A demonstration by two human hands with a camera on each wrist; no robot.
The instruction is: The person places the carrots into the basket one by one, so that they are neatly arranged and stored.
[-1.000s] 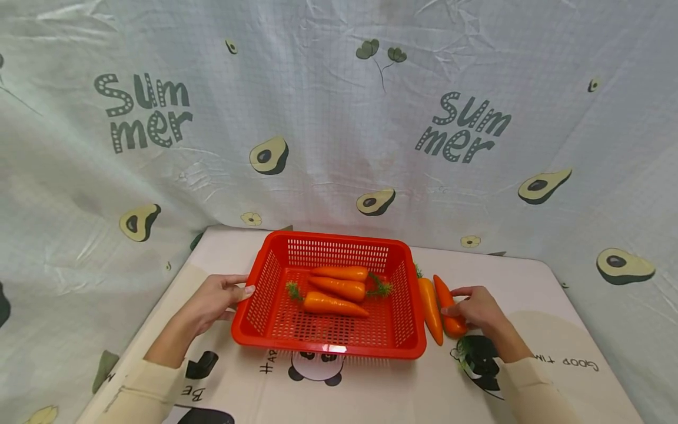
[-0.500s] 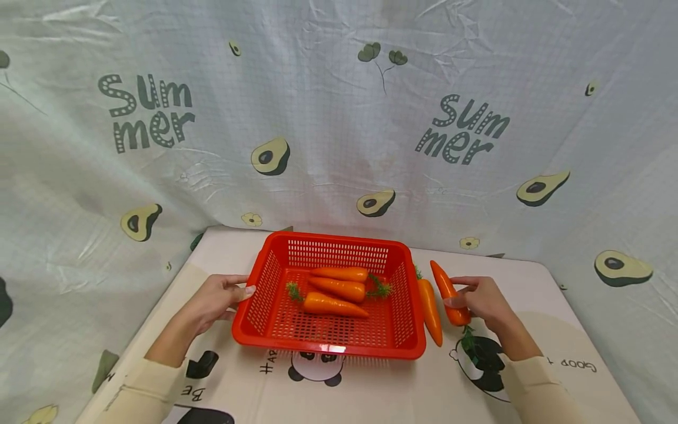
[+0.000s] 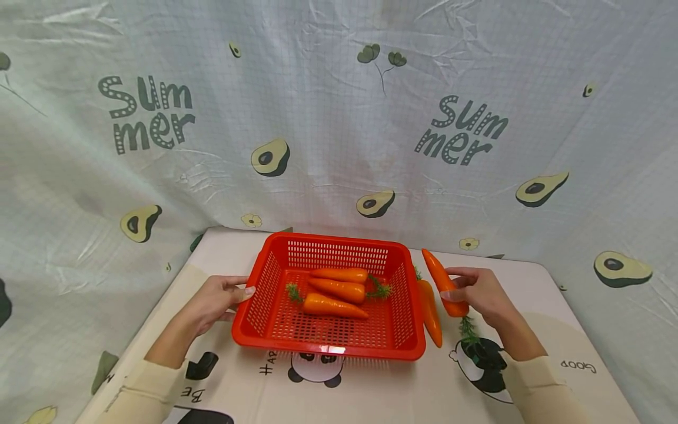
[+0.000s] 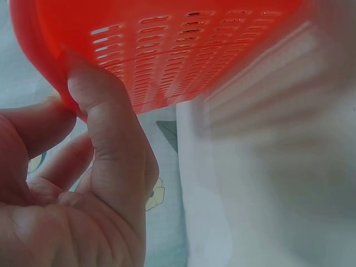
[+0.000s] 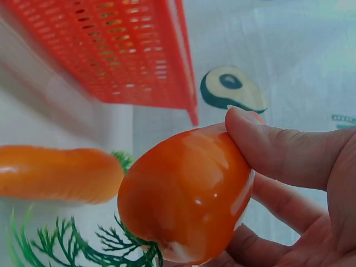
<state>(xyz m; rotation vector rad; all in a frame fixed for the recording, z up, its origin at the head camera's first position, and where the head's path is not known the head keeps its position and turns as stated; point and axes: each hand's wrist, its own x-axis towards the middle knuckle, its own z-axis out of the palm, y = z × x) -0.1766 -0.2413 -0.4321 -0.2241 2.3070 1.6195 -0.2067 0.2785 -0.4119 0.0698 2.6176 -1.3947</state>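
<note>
A red plastic basket [image 3: 339, 347] with slotted walls stands mid-table, and three carrots [image 3: 335, 306] with green tops lie inside it. My left hand [image 3: 214, 300] pinches the basket's left rim; the left wrist view has the thumb [image 4: 105, 117] on one side of that rim and fingers on the other. To the right of the basket, my right hand [image 3: 479, 294] holds a carrot [image 3: 444, 282] between thumb and fingers, tip pointing up and away, leafy top hanging down. Close up in the right wrist view, the thick end of this carrot [image 5: 183, 194] faces the camera.
One more carrot [image 3: 431, 315] lies on the table right beside the basket's right wall. The pale table [image 3: 381, 394] bears printed pandas and lettering. Behind it hangs a cloth [image 3: 328, 118] printed with avocados and words.
My right hand has lifted the carrot off the table and moved it up and slightly left, towards the basket. My left hand stays on the rim.
</note>
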